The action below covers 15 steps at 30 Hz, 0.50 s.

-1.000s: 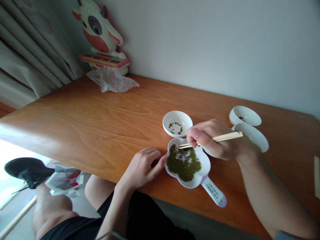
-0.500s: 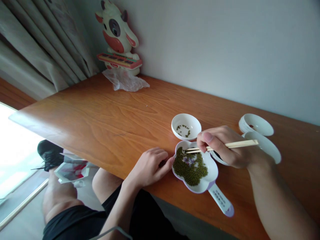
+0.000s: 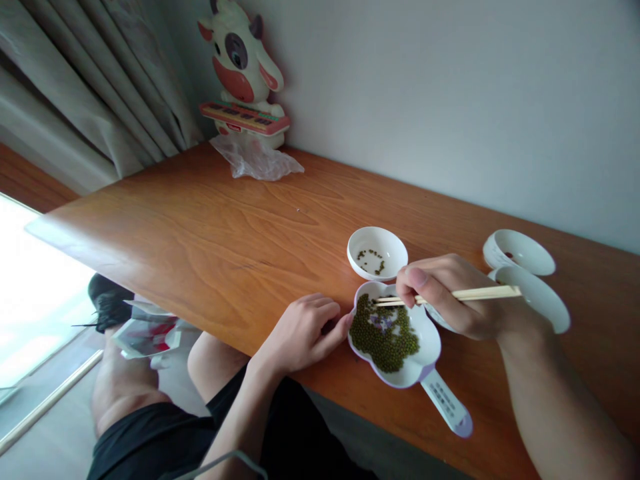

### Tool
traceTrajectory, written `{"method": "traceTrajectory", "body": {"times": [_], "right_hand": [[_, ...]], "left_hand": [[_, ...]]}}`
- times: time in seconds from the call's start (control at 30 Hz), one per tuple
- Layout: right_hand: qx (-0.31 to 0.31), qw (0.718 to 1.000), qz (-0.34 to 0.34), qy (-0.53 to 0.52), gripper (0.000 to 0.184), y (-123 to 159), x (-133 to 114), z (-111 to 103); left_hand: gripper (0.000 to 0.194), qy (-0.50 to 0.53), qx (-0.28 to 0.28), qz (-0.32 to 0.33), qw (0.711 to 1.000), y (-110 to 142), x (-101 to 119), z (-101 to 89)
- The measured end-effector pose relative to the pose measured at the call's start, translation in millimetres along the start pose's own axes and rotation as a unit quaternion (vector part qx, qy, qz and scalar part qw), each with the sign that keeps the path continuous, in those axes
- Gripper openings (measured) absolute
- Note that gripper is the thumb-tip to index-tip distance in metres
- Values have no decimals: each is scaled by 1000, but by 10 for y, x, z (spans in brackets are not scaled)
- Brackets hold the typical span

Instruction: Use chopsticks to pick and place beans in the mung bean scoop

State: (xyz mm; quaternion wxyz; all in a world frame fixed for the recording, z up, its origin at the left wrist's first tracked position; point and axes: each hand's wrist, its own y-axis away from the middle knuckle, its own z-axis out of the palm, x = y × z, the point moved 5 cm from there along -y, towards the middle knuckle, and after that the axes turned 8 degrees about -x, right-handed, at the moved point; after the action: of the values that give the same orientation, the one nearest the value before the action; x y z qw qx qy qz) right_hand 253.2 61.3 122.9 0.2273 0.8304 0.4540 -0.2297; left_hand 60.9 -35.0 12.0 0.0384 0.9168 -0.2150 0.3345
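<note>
My right hand point(image 3: 450, 293) is closed around a pair of wooden chopsticks point(image 3: 480, 292), their tips down among green mung beans point(image 3: 385, 343). Those beans lie in a white flower-shaped dish point(image 3: 429, 340) with a lilac rim and a short handle. At the dish's left edge, my left hand point(image 3: 305, 333) rests on the table with fingers curled and the thumb tip against the rim. Behind the dish stands a round white bowl point(image 3: 377, 239) with a few beans scattered inside. Whether the chopstick tips pinch a bean is too small to tell.
Two more white bowls, one farther back point(image 3: 537, 253) and one nearer point(image 3: 550, 300), stand at the right, and another is partly hidden under my right hand. A cow-shaped toy keyboard point(image 3: 245, 117) and a crumpled plastic bag point(image 3: 257, 160) sit at the table's point(image 3: 200, 233) far left corner.
The whole view has shifted slightly, so everything appears a little farther right. Hands, chopsticks and dish keep nearly the same places relative to each other.
</note>
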Motion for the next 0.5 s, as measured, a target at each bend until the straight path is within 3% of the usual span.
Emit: {"method": "traceTrajectory", "body": {"times": [0.5], "right_hand": [[9,1000,-24,-5,65,19,-17,-10]], "left_hand": [[47,5,1,-2,1000,-8,-20,9]]}}
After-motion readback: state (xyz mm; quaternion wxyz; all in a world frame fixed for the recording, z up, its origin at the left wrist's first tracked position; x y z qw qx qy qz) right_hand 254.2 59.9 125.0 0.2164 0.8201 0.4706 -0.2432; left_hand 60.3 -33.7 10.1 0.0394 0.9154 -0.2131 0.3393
